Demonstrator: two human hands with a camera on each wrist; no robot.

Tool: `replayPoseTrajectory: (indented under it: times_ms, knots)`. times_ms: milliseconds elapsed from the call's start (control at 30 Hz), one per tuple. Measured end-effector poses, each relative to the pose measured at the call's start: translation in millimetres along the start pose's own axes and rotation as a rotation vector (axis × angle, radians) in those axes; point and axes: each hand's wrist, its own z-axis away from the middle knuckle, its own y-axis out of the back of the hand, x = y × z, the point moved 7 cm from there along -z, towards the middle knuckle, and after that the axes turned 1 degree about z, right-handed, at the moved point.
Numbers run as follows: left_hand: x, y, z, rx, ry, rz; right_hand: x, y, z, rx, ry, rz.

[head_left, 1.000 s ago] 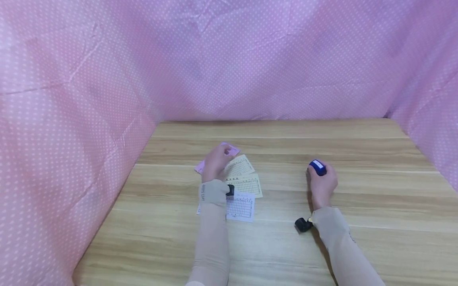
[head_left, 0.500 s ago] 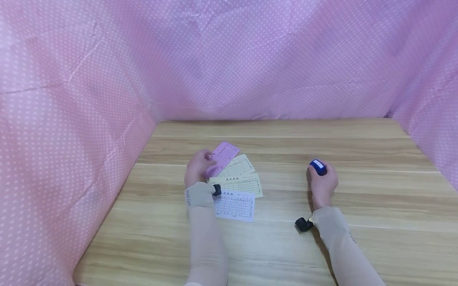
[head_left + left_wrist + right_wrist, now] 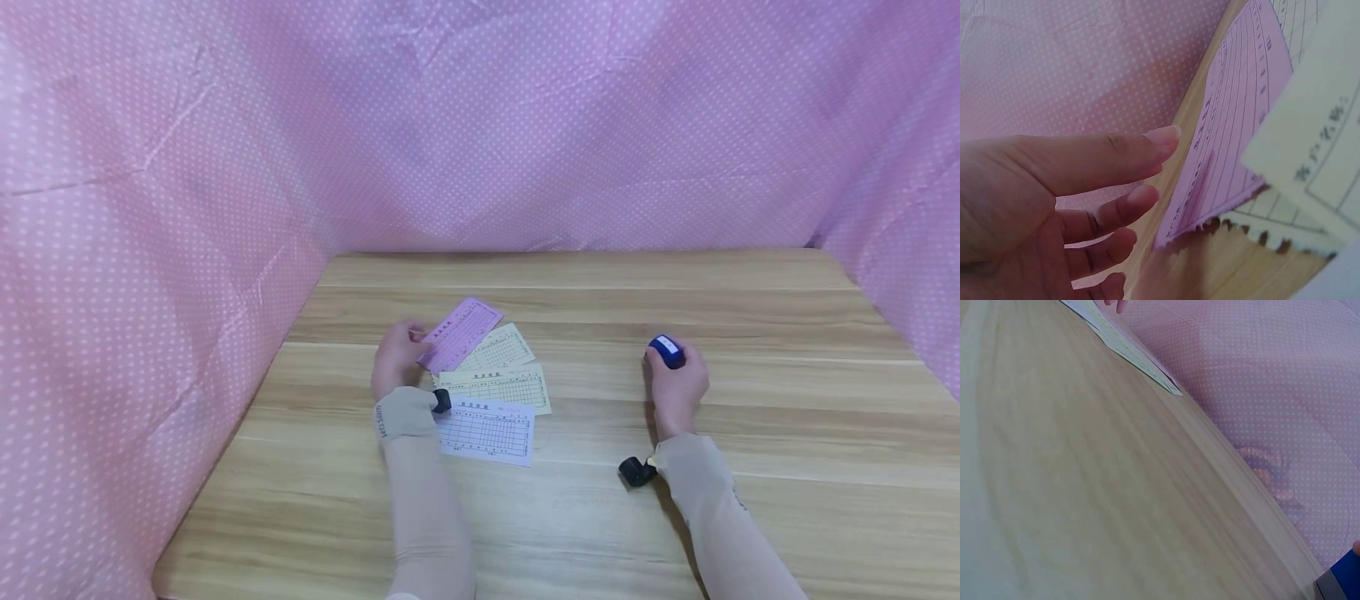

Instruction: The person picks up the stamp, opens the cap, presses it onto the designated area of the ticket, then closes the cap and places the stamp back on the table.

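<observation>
My left hand (image 3: 396, 358) hovers at the left end of a pink receipt slip (image 3: 460, 335), thumb and fingers loosely bent with nothing between them. In the left wrist view a gap shows between the thumb and the torn edge of the pink slip (image 3: 1229, 125). Fanned out beside it are two pale yellow slips, one upper (image 3: 498, 348) and one lower (image 3: 502, 387), then a white slip (image 3: 487, 433) nearest the body. To the right, my right hand (image 3: 678, 385) grips a blue stamp (image 3: 666, 351) with a white label on top; only its corner (image 3: 1344, 575) shows in the right wrist view.
A wooden table (image 3: 585, 517) carries everything. Pink dotted cloth (image 3: 570, 125) hangs behind it and along both sides. Black wrist cameras, one on the left sleeve (image 3: 442, 402) and one by the right sleeve (image 3: 637, 472), stick out over the table.
The left hand has moved left, off the pink and yellow slips, uncovering the fan, and its fingers have come away from the pink slip. The right hand stays still with the stamp.
</observation>
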Motion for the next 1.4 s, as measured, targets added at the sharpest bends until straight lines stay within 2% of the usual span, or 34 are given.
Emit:
replayPoseTrajectory:
  times_ms: [200,600,833,1167,1400]
  knots:
    - [-6.0,5.3,-1.1,0.018,0.019,-0.04,1,-1,0,-0.004,-0.011,0.008]
    - [-15.9,11.2,2.4,0.03,0.104,-0.104,2,-1,-1,0.0,-0.009,0.005]
    - [-18.4,12.7,1.5,0.022,0.106,-0.143,3,-1,-1,-0.01,-0.013,0.008]
    - [-21.4,10.7,1.8,0.016,0.136,-0.101,1,-1,1,-0.008,-0.01,0.005]
    - [-21.5,10.8,1.3,0.013,0.122,-0.117,0,0,1,-0.002,-0.005,0.001]
